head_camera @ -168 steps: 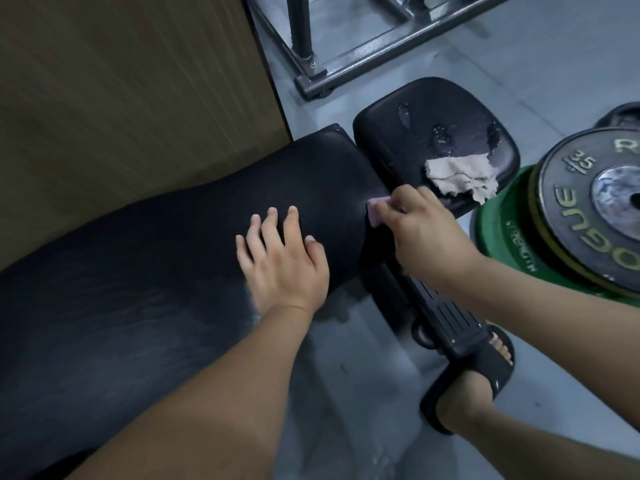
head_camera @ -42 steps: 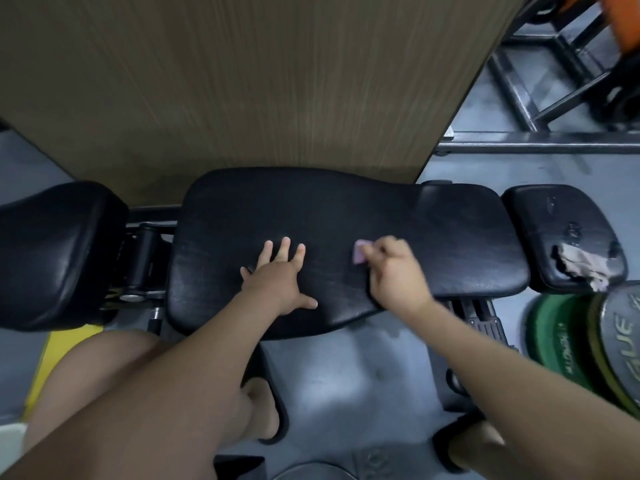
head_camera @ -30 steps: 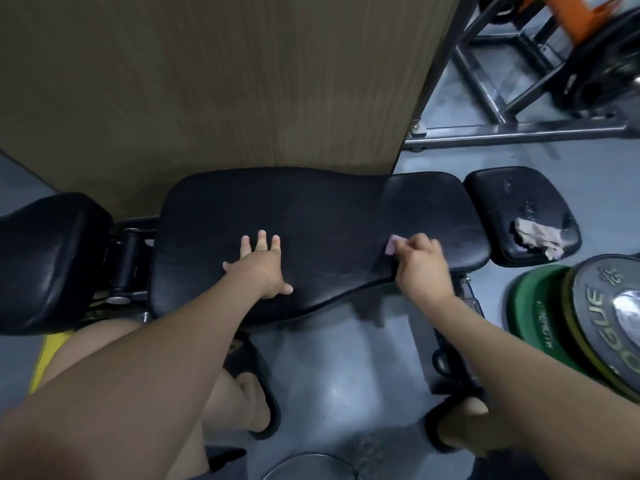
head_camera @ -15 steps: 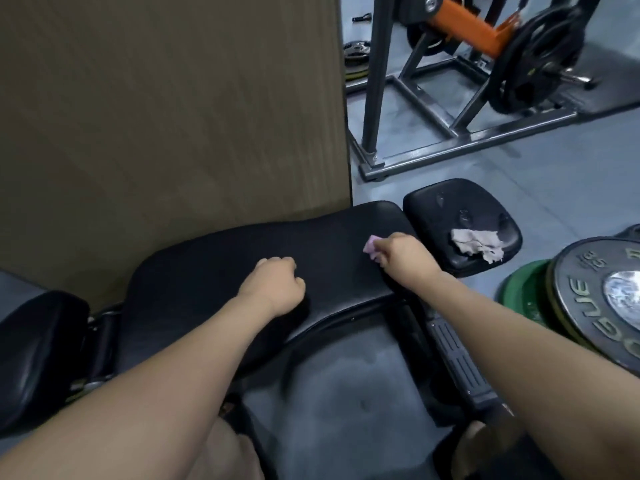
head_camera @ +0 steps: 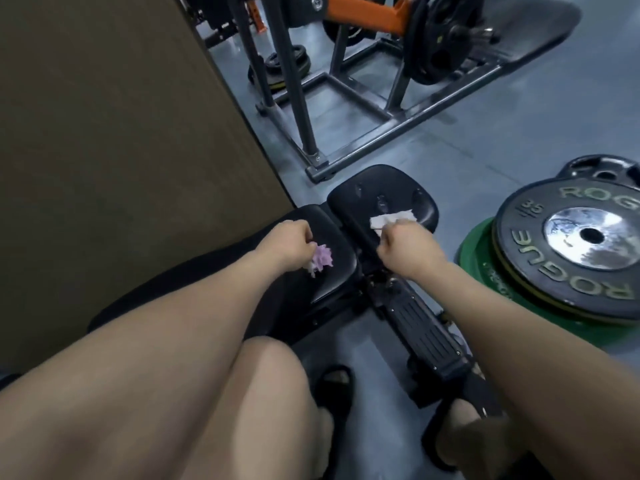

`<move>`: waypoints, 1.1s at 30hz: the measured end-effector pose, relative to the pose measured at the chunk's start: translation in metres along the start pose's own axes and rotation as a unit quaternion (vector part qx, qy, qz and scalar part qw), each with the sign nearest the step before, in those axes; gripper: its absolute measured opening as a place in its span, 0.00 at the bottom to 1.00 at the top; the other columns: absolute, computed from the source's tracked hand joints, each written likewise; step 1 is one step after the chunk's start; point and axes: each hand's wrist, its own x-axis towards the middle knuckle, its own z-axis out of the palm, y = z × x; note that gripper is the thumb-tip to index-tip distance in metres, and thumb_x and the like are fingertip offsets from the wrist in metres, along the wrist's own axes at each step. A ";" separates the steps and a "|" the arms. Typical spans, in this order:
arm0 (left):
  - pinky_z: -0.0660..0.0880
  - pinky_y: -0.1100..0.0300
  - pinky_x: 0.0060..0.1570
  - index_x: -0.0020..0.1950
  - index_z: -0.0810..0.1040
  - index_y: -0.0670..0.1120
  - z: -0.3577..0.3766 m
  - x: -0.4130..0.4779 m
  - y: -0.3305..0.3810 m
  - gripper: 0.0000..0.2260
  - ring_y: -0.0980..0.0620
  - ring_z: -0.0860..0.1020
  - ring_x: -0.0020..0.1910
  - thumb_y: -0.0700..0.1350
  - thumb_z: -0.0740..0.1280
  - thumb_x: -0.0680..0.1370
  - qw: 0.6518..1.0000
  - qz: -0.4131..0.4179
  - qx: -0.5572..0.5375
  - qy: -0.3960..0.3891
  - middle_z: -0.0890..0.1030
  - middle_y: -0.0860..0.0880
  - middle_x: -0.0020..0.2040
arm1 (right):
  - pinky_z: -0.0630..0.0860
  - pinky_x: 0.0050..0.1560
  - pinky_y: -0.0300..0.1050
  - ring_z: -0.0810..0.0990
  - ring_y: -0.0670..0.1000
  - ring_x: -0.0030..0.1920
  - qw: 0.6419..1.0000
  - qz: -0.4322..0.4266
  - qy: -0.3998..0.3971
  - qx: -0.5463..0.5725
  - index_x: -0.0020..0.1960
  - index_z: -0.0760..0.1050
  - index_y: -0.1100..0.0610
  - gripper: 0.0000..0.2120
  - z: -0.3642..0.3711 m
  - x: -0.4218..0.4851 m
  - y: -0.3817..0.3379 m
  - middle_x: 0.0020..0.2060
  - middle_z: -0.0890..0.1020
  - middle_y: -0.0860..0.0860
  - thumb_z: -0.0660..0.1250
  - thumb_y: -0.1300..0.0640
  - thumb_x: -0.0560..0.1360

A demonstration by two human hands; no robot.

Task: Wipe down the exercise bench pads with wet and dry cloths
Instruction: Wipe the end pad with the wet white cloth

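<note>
So our left grip (head_camera: 287, 242) pinches the pink cloth (head_camera: 322, 260) just beside the seat pad (head_camera: 377, 187), while our right grip (head_camera: 408, 245) curls round the beige cloth (head_camera: 388, 218) lying on it, probably for the dry pass.

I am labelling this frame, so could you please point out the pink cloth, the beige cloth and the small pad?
pink cloth (head_camera: 322, 260), head view, middle of the crumpled bunch.
beige cloth (head_camera: 385, 220), head view, its flat visible part.
small pad (head_camera: 377, 181), head view, bare far surface.
</note>
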 end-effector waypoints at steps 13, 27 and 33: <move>0.73 0.48 0.62 0.49 0.72 0.50 0.024 0.070 -0.031 0.05 0.44 0.68 0.62 0.51 0.64 0.80 0.997 -0.026 0.067 -0.010 0.72 0.46 0.58 | 0.73 0.59 0.55 0.69 0.61 0.60 1.000 -0.013 0.015 -0.002 0.69 0.73 0.55 0.18 0.015 0.037 0.041 0.61 0.73 0.55 0.65 0.55 0.80; 0.62 0.46 0.73 0.59 0.75 0.45 0.107 0.075 0.026 0.13 0.43 0.67 0.67 0.45 0.64 0.75 0.979 0.045 -0.112 0.167 0.73 0.46 0.63 | 0.71 0.57 0.44 0.70 0.54 0.60 0.995 0.061 0.075 0.019 0.51 0.77 0.54 0.09 0.019 0.031 0.023 0.54 0.74 0.50 0.68 0.50 0.76; 0.55 0.40 0.79 0.68 0.71 0.43 0.121 0.072 0.019 0.21 0.36 0.61 0.77 0.49 0.63 0.76 0.975 0.059 -0.093 0.194 0.70 0.41 0.72 | 0.74 0.55 0.48 0.72 0.55 0.55 0.988 0.092 0.127 0.016 0.47 0.77 0.55 0.16 0.032 0.029 0.010 0.51 0.76 0.50 0.75 0.43 0.74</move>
